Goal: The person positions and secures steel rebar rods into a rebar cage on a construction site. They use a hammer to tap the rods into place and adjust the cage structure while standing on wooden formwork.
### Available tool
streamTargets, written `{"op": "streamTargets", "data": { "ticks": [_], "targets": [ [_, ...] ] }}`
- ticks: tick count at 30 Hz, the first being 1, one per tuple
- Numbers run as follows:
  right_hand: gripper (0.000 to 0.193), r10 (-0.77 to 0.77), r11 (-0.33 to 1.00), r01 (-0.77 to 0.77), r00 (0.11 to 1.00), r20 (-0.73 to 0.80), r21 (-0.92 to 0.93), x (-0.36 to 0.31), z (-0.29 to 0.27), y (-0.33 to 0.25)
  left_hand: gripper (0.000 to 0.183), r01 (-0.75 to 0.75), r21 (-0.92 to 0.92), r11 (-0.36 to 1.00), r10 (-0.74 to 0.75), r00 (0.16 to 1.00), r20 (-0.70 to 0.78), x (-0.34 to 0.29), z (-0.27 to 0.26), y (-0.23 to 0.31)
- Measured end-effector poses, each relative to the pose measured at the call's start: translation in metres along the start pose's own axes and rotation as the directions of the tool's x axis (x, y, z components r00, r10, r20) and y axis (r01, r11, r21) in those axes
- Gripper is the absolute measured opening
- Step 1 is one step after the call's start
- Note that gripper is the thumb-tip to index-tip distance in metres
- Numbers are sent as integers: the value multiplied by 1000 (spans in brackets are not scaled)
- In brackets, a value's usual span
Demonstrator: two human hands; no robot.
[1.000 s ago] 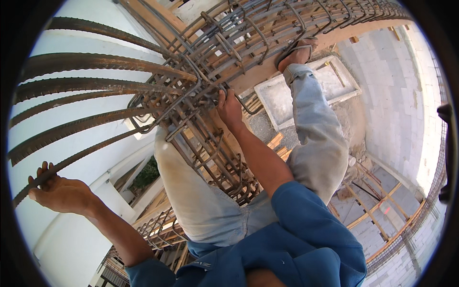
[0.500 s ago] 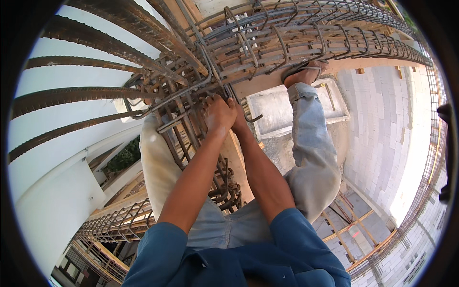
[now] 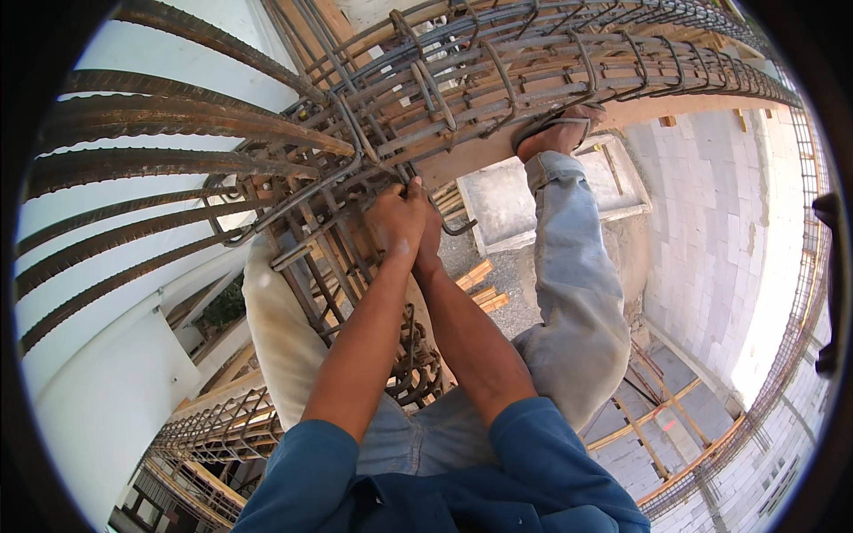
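Left hand (image 3: pixel 394 220) and right hand (image 3: pixel 430 240) are held together at a hooked bar (image 3: pixel 461 231) beside the rebar cage (image 3: pixel 542 78); their grip cannot be told. Manual adjustment is apparently under way; steady two-handed control is called for.

The ribbed rebars (image 3: pixel 178 120) are rusty brown with ridged bands; the hooked bar (image 3: pixel 460 230) is dark grey. The shirt (image 3: pixel 569 471) is deep blue, the jeans (image 3: pixel 577 235) faded pale blue, stained yellowish-tan on one leg. White smooth wall (image 3: pixel 115 400); pale grey block wall (image 3: pixel 702 195), joint-lined; orange-tan timber pieces (image 3: pixel 480 275).
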State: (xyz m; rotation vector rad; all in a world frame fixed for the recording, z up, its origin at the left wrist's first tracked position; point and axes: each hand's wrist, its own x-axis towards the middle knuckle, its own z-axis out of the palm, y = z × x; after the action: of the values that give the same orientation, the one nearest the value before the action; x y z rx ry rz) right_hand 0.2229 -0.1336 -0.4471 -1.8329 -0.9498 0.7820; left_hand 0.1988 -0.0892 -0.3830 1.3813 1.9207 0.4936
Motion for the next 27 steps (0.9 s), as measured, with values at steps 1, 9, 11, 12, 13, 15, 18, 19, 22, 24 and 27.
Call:
{"op": "streamTargets", "data": {
  "ticks": [1, 9, 11, 12, 13, 15, 18, 19, 22, 24, 27],
  "targets": [
    [25, 83, 996, -83, 996, 21, -9, 1, 0, -5, 38, -27, 47, 999, 27, 1000, -7, 1, -1, 0],
    [55, 528, -82, -636, 625, 575, 768, 8, -20, -20, 39, 139, 15, 990, -140, 988, 67, 3, -5, 8],
    [78, 449, -297, -645, 556, 699, 704, 24, -18, -22, 39, 142, 27, 990, -144, 985, 93, 3, -5, 7],
    [72, 505, -236, -645, 558, 659, 727, 34, -15, -23, 38, 146, 20, 989, -147, 984, 99, 3, -4, 6],
    [66, 559, -187, -650, 546, 624, 737, 45, -11, -24, 38, 98, -15, 995, -97, 993, 67, 5, -2, 5],
    [53, 648, -104, -628, 546, 531, 771, 59, -1, -28, 38, 174, -67, 982, -173, 985, 27, 8, 2, 6],
    [51, 650, -45, -632, 570, 503, 774, 65, 8, -35, 36, 185, -219, 958, -213, 971, -113, 11, 1, 13],
    [59, 619, 13, -648, 604, 503, 761, 63, 9, -39, 35, 230, -303, 925, -267, 960, -88, 8, -5, 16],
    [79, 656, 25, -645, 587, 474, 764, 58, 8, -53, 35, 434, -490, 755, -385, 900, 205, -15, -39, 22],
    [81, 690, -202, -569, 495, 529, 797, 58, 8, -62, 28, 356, -398, 845, -271, 929, 253, -39, -61, 21],
    [87, 778, -163, -588, 417, 470, 792, 64, 12, -68, 30, 105, -617, 780, -98, 994, 46, -51, -70, 17]
  ]
}}
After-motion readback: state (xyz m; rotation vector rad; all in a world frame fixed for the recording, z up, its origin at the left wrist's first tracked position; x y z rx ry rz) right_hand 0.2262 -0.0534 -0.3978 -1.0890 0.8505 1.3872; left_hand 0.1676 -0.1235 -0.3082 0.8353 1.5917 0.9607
